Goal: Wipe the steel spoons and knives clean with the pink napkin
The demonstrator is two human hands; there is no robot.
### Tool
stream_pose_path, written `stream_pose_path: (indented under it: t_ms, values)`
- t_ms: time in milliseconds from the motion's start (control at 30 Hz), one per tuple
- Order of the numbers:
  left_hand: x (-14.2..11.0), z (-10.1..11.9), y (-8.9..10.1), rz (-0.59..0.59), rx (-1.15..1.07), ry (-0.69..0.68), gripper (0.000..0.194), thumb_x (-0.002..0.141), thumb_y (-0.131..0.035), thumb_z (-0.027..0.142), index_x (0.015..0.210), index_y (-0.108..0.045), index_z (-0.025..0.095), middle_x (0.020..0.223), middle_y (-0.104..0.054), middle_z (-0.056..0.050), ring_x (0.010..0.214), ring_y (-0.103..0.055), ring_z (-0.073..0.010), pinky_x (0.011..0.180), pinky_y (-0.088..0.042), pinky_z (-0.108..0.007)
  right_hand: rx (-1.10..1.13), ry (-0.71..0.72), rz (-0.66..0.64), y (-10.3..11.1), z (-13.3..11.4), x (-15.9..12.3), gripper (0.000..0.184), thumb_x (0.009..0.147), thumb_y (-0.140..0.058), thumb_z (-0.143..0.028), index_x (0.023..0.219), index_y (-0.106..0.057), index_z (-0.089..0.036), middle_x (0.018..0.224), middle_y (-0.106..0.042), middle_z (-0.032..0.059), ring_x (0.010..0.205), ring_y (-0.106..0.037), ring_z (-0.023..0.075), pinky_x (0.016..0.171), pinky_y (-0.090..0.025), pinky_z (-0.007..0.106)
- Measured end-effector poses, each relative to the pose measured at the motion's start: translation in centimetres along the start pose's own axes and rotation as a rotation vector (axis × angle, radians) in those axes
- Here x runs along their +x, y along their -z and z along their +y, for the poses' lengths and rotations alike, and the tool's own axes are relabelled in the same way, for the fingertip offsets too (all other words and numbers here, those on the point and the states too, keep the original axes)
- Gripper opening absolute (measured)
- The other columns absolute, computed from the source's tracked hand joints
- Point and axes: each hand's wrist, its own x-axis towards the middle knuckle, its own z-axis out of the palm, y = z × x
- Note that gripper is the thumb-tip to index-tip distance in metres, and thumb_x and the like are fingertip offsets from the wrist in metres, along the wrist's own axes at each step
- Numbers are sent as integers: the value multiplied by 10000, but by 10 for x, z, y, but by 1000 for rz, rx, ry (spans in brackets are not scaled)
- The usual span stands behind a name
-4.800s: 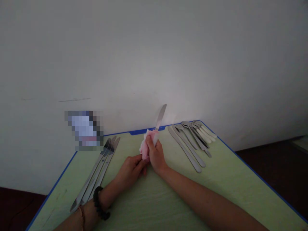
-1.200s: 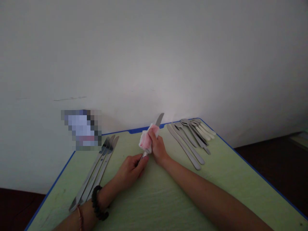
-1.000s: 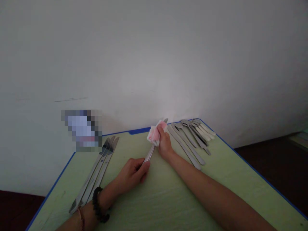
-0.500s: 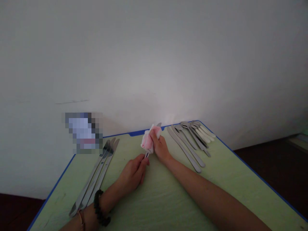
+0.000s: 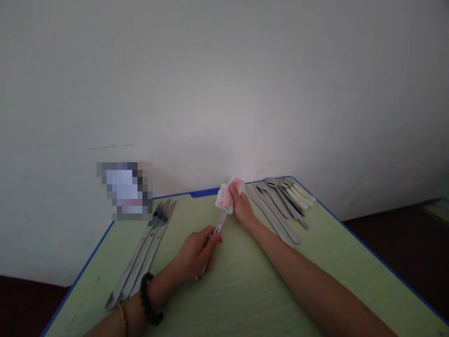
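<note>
My left hand (image 5: 199,252) is closed round the handle of a table knife (image 5: 221,219), held slanting over the middle of the table. A folded pink and white cloth (image 5: 226,196) is wrapped about the knife's blade, and my right hand (image 5: 241,206) pinches it there. The cloth hides the blade's tip. To the left of my left hand lie three table knives (image 5: 149,255) side by side, their handle ends partly behind my wrist. Right of the cloth, more knives (image 5: 271,215) lie slanted, partly covered by my right forearm.
Spoons (image 5: 273,199) and several white-handled pieces of cutlery (image 5: 298,194) lie at the table's back right. A blurred-out object (image 5: 126,192) stands at the back left corner. The green table (image 5: 238,290) has a blue edge and meets a pale wall (image 5: 224,93).
My right hand and the cloth have slid up and away along the blade, so more of the knife shows between my hands. The view has shifted slightly.
</note>
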Motion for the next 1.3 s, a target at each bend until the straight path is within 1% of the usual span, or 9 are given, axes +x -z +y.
stream_pose_path:
  t_ms: [167, 300, 433, 567, 767, 933, 1000, 1167, 1300]
  values:
    - [3, 2, 1, 26, -75, 49, 313, 908, -351, 477, 827, -489, 207, 421, -512, 68, 341, -456, -121, 369, -329, -199, -160, 26, -126, -8, -8, -11, 584, 775, -373, -722, 546, -445, -189, 531, -445, -1, 512, -379, 110, 474, -271, 253]
    - [5, 3, 2, 16, -85, 36, 305, 914, -359, 456, 845, -505, 197, 460, -553, 56, 351, -441, -109, 382, -323, -199, -140, 45, -34, -9, -9, -9, 540, 743, -468, -693, 579, -483, -178, 558, -499, 6, 528, -411, 112, 479, -297, 246]
    - [6, 4, 2, 59, 17, -61, 274, 927, -374, 395, 868, -532, 179, 519, -576, 43, 431, -449, -100, 450, -321, -201, 27, -2, 52, -6, -8, -5, 499, 672, -595, -664, 646, -545, -168, 566, -536, 3, 487, -408, 99, 442, -302, 235]
    - [4, 8, 3, 58, -47, -34, 309, 931, -354, 424, 930, -535, 175, 470, -447, 85, 421, -417, -106, 452, -314, -208, 261, -146, -59, -3, -5, -5, 503, 636, -641, -669, 593, -520, -182, 428, -456, -40, 351, -304, 68, 348, -225, 234]
    - [3, 11, 4, 108, -209, -46, 383, 937, -285, 485, 837, -501, 185, 486, -398, 84, 455, -389, -111, 485, -330, -222, 465, -169, -173, 0, -8, -5, 499, 557, -719, -644, 572, -552, -174, 456, -510, -24, 388, -414, 87, 361, -322, 232]
    - [6, 8, 3, 147, -229, -39, 355, 927, -320, 492, 762, -446, 203, 512, -398, 80, 457, -372, -107, 465, -306, -225, 291, -126, -353, 1, -9, -9, 436, 592, -739, -559, 610, -585, -152, 500, -552, -19, 419, -451, 88, 406, -338, 229]
    - [7, 6, 3, 162, -219, -40, 344, 924, -337, 487, 758, -442, 204, 534, -399, 76, 467, -376, -107, 461, -301, -225, 210, -108, -376, 0, -9, -10, 423, 634, -707, -553, 605, -581, -150, 490, -547, -20, 417, -440, 87, 412, -319, 231]
    - [7, 5, 2, 165, -136, -33, 308, 928, -351, 450, 788, -465, 201, 552, -405, 72, 485, -395, -114, 477, -313, -230, 175, -128, -275, -2, -10, -10, 415, 675, -656, -543, 545, -516, -174, 427, -475, -42, 386, -381, 77, 397, -256, 233]
    - [7, 7, 3, 131, -80, -20, 354, 936, -322, 454, 704, -443, 214, 481, -420, 74, 443, -411, -117, 480, -334, -233, 270, -162, -195, -4, -9, -9, 463, 658, -651, -600, 534, -491, -184, 416, -436, -52, 375, -345, 70, 395, -238, 238]
